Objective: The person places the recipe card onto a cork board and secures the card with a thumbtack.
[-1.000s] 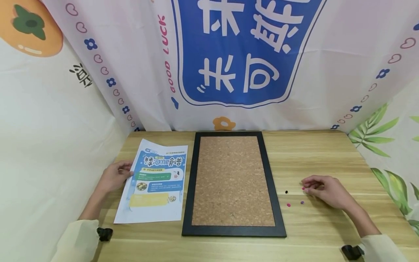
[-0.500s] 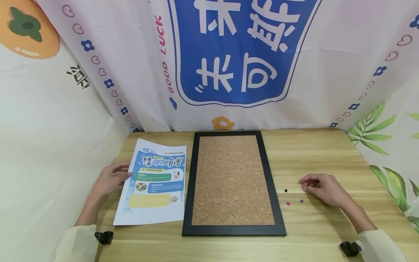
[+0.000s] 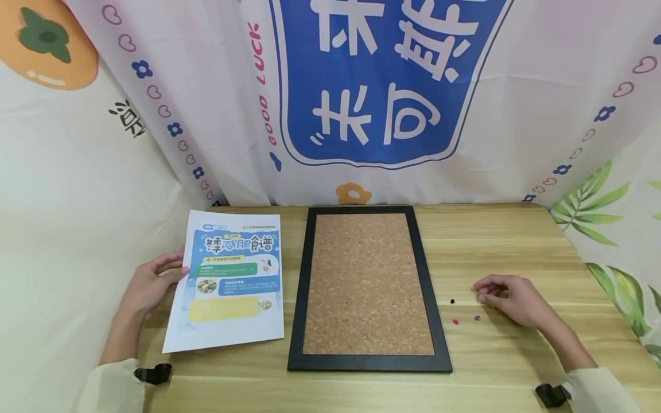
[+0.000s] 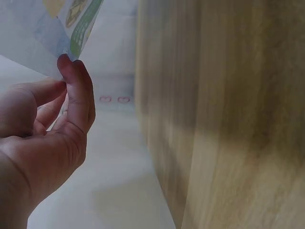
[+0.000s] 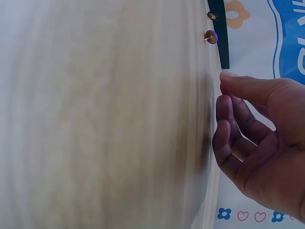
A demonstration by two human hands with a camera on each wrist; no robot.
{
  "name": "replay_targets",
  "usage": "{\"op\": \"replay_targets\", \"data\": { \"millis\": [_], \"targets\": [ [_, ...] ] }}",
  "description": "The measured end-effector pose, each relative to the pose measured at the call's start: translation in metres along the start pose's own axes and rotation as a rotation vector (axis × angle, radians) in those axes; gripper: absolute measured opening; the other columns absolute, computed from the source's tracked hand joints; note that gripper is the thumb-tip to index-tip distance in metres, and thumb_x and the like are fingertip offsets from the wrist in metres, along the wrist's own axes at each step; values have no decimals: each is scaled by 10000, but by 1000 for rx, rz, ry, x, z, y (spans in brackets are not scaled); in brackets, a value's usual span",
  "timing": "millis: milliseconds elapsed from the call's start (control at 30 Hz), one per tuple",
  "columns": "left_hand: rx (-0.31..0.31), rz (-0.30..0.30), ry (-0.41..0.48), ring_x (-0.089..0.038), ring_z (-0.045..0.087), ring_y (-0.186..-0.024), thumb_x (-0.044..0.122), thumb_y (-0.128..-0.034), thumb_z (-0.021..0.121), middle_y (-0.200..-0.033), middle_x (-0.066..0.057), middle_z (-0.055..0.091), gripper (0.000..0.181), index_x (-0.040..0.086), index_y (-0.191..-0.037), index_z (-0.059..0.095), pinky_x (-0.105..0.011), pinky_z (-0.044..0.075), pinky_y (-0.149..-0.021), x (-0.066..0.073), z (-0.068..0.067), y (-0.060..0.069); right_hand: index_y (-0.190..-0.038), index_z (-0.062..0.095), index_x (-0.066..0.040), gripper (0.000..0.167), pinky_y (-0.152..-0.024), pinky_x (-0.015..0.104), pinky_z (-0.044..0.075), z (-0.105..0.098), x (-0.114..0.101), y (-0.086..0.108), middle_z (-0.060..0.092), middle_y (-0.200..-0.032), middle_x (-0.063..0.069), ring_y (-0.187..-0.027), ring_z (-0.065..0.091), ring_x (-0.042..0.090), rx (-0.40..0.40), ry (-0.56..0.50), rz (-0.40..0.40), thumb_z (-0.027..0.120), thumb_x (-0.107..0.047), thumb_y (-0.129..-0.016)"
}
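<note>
My left hand (image 3: pixel 150 285) pinches the left edge of a printed paper sheet (image 3: pixel 222 318), blue and white with a yellow block, tilted up off the table. In the left wrist view, the left hand (image 4: pixel 52 124) has thumb and fingertips at the sheet's edge (image 4: pixel 35 40). My right hand (image 3: pixel 511 298) is low over the table, thumb and index together at a pink thumbtack that the fingers now hide. In the right wrist view, the right hand (image 5: pixel 267 138) has curled fingers. Beside it lie a purple thumbtack (image 3: pixel 477 318), a pink thumbtack (image 3: pixel 455 322) and a black thumbtack (image 3: pixel 452 301).
A cork board (image 3: pixel 369 287) in a black frame (image 3: pixel 369 363) lies flat on the wooden table (image 3: pixel 496 246) between the hands. A printed curtain (image 3: pixel 232 103) hangs behind the table's far edge. A black wrist camera (image 3: pixel 155 374) sits at the left sleeve.
My left hand has moved the sheet left and raised it, away from the board. The pink thumbtack seen at my right fingertips earlier is out of sight; that hand has barely shifted.
</note>
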State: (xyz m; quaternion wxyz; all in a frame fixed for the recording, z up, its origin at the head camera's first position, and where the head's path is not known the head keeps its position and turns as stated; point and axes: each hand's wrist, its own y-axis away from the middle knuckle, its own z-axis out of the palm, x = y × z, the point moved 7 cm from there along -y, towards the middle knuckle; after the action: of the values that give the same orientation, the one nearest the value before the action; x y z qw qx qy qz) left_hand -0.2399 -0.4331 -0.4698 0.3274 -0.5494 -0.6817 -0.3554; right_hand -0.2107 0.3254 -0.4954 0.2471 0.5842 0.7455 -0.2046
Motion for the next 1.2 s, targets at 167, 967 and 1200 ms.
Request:
{"op": "replay_targets", "data": {
  "millis": [167, 967, 1200],
  "targets": [
    [23, -16, 17, 41, 702, -912, 280, -1065, 685, -1021, 322, 633, 643, -42, -1572, 459, -196, 617, -789, 1, -4, 1, -1131, 787, -55, 213, -767, 194, 584, -1, -3, 3, 773, -952, -22, -839, 648, -39, -4, -31, 10, 825, -100, -927],
    [-156, 42, 278, -47, 737, -983, 116, -1063, 659, -1174, 107, 688, 598, -20, -1597, 426, -245, 632, -864, 56, 86, -16, -1212, 757, -24, 270, -770, 220, 595, 11, -26, 7, 774, -969, -20, -868, 680, -3, -41, -172, -21, 786, -56, -945],
    [-181, 25, 280, -75, 743, -994, 96, -1059, 655, -1356, -129, 645, 580, 6, -1596, 452, -263, 639, -867, 69, 110, -19, -1230, 740, 3, 288, -762, 227, 596, 14, -27, 7, 766, -972, 7, -873, 678, 9, -45, -209, -30, 779, -41, -948]
  ]
}}
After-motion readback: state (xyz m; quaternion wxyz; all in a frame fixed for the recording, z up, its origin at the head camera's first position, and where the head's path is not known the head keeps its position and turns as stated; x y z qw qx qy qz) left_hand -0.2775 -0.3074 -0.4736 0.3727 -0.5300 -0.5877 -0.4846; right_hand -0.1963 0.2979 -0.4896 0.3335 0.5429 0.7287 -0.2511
